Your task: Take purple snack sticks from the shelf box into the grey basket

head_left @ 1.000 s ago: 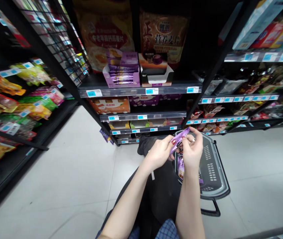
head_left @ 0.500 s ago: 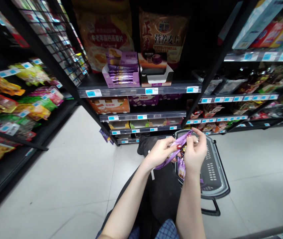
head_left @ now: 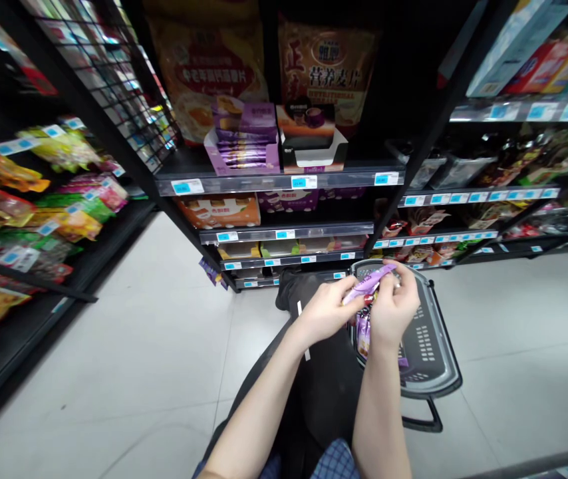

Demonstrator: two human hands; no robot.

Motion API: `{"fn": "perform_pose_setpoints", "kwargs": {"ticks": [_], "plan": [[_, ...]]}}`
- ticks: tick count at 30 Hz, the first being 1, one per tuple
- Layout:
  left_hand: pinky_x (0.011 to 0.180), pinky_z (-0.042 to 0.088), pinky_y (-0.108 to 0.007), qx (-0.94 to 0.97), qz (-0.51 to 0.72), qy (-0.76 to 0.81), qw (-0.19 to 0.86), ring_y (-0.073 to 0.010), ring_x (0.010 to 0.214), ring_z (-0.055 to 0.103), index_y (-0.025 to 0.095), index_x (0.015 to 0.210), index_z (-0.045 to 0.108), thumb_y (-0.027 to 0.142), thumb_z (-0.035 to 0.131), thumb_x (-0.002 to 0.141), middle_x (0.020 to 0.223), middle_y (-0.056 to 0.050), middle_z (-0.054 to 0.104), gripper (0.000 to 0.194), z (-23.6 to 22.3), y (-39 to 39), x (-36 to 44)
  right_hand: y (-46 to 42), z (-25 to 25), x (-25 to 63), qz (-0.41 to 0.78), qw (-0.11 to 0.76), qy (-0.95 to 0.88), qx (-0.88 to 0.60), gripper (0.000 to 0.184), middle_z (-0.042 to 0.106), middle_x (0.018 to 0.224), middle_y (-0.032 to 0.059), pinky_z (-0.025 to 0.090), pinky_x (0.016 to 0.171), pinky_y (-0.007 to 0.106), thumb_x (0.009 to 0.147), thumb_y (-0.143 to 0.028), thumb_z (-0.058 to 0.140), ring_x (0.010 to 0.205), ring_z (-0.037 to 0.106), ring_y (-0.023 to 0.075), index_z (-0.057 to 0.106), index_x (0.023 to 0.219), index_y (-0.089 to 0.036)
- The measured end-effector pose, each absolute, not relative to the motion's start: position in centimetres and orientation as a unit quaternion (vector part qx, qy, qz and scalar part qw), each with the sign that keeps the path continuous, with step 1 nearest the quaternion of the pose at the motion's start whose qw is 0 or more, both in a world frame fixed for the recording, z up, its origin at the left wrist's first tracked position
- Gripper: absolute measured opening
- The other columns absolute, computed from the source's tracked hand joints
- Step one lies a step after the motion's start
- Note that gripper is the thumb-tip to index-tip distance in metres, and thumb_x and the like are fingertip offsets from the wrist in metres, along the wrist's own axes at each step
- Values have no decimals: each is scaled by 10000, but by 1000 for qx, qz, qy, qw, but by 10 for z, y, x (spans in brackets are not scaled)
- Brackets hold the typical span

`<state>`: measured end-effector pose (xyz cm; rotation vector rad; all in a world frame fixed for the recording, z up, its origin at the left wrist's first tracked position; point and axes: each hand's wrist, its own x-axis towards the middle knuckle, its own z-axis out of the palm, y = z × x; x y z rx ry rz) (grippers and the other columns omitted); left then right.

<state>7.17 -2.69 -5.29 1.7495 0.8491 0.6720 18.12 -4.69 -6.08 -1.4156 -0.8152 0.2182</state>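
Note:
Between my two hands is a slim purple sachet (head_left: 370, 283), tilted up to the right. My left hand (head_left: 328, 307) is closed around its lower left end. At its upper right end, my right hand (head_left: 394, 303) pinches it with bent fingers. Both hands are above the left part of a dark grey shopping basket (head_left: 444, 346). Inside the basket lie more purple packets (head_left: 364, 336), partly covered by my right forearm. A purple display box (head_left: 241, 156) with similar sachets stands on the shelf ahead, beside a brown and white display box (head_left: 311, 140).
A black shelf unit (head_left: 284, 181) with price tags stands in front, holding big cereal bags (head_left: 328, 66) and cartons (head_left: 221, 211). Snack shelves flank it on both sides. The basket's handle (head_left: 426, 422) points towards me. Pale tile floor (head_left: 154, 346) lies to the left.
The sachet has turned and moved slightly right, and less of it hangs below my left hand. Both hands have shifted a little to the right. The basket stays where it was.

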Motion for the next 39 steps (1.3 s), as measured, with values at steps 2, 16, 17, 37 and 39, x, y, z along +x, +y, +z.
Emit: {"fn": "perform_pose_setpoints", "kwargs": {"ticks": [2, 16, 17, 37, 39], "plan": [[497, 321, -203, 749, 284, 358, 479, -106, 524, 493, 200, 707, 432, 315, 441, 863, 561, 54, 476, 194, -51, -29, 74, -46, -62, 181, 72, 679, -364, -633, 192, 547, 658, -6, 385, 496, 213, 812, -242, 473, 504, 476, 91, 595, 915, -136], [769, 453, -246, 752, 476, 366, 271, -151, 824, 595, 183, 917, 575, 226, 424, 913, 892, -48, 633, 158, -48, -34, 69, -49, -68, 182, -109, 539, -592, -589, 218, 683, 740, 28, 507, 627, 261, 885, -231, 473, 624, 646, 144, 586, 1064, -177], [768, 455, -244, 754, 477, 371, 257, -150, 817, 607, 183, 911, 587, 211, 419, 912, 885, -44, 649, 170, -48, -34, 69, -48, -69, 182, -120, 536, -594, -588, 219, 666, 699, 12, 499, 594, 250, 881, -231, 485, 578, 628, 135, 565, 1077, -173], [539, 515, -235, 503, 513, 399, 570, -125, 532, 588, 125, 732, 674, 328, 684, 706, 594, -6, 632, 205, -45, -24, 64, -45, -68, 166, 54, 578, -573, -578, 71, 591, 691, -5, 490, 576, 242, 868, -251, 505, 594, 590, 124, 507, 905, -190], [531, 509, -231, 501, 533, 424, 535, -122, 525, 583, 128, 700, 665, 326, 664, 720, 579, -2, 621, 198, -45, -23, 61, -45, -68, 164, 71, 565, -593, -570, 116, 608, 731, 5, 504, 603, 250, 870, -259, 509, 637, 603, 130, 520, 963, -189]]}}
